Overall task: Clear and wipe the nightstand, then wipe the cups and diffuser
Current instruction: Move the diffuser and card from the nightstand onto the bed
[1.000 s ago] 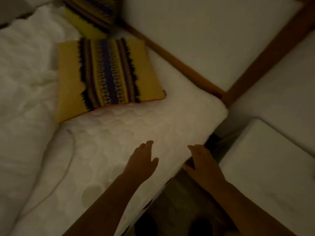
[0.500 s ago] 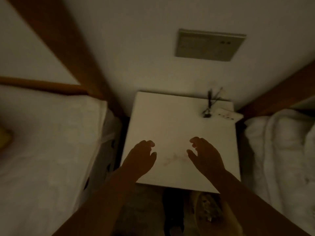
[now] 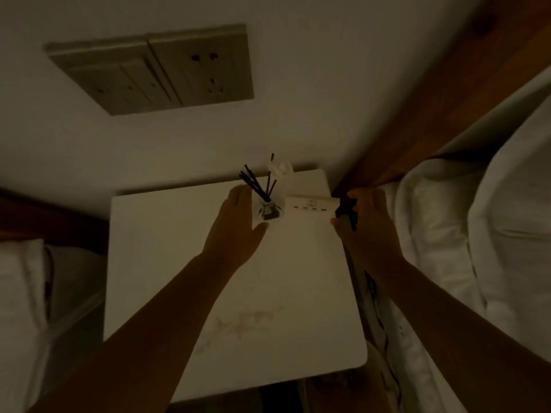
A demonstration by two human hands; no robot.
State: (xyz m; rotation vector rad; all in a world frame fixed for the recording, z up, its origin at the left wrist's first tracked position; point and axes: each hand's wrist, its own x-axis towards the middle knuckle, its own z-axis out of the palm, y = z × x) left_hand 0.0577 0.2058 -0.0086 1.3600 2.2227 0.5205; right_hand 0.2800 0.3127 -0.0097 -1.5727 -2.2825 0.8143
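The white nightstand (image 3: pixel 167 263) fills the middle of the dim head view, with a faint reddish stain near its front. At its back right stands the reed diffuser (image 3: pixel 268 208), a small dark bottle with black sticks and a white flower. A white card (image 3: pixel 313 204) leans beside it. My left hand (image 3: pixel 235 225) is open just left of the diffuser, thumb close to the bottle's base. My right hand (image 3: pixel 368 225) is at the nightstand's right edge, fingers curled near a dark object that I cannot make out. No cups are visible.
A wall switch and socket panel (image 3: pixel 155 70) sits above the nightstand. White bedding (image 3: pixel 477 234) lies to the right under a wooden headboard (image 3: pixel 447 99). Another bed (image 3: pixel 21 293) is at the left.
The view swung from the left bed and its yellow pillow to the nightstand, then moved closer. Both hands went forward to the back right corner, either side of the diffuser and card.
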